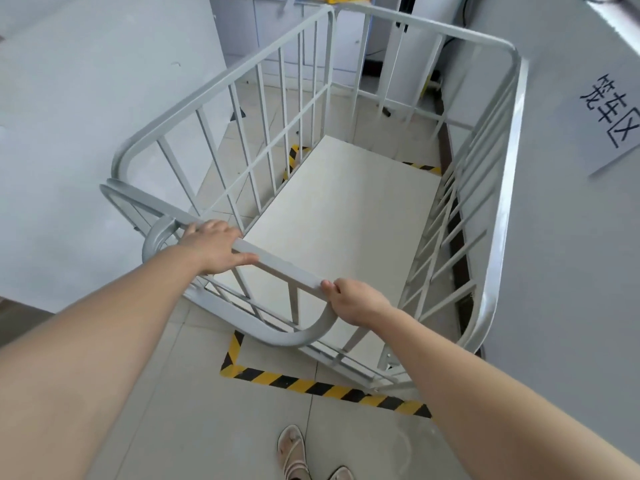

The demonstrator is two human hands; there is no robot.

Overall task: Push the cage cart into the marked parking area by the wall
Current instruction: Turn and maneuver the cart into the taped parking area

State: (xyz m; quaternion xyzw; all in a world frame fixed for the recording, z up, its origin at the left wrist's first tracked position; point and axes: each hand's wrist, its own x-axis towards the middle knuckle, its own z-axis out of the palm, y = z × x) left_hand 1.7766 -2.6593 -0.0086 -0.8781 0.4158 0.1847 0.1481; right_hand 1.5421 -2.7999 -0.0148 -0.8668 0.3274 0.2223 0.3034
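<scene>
A grey metal cage cart (221, 81) with barred sides and a pale flat deck (346, 216) stands in front of me, empty. My left hand (214, 245) grips the near top rail (277, 263) toward its left end. My right hand (356, 301) grips the same rail at its right end. The cart's right side runs close along the white wall (568, 244). Yellow-and-black floor tape (325, 388) marks a rectangle; its near strip lies just behind the cart, and other pieces show through the bars at the far end.
A paper sign (613, 116) with black characters hangs on the right wall. A large white panel or wall (86, 133) stands to the left. Cabinets (287, 32) and cables lie beyond the cart. My sandalled feet (294, 452) stand on the tiled floor.
</scene>
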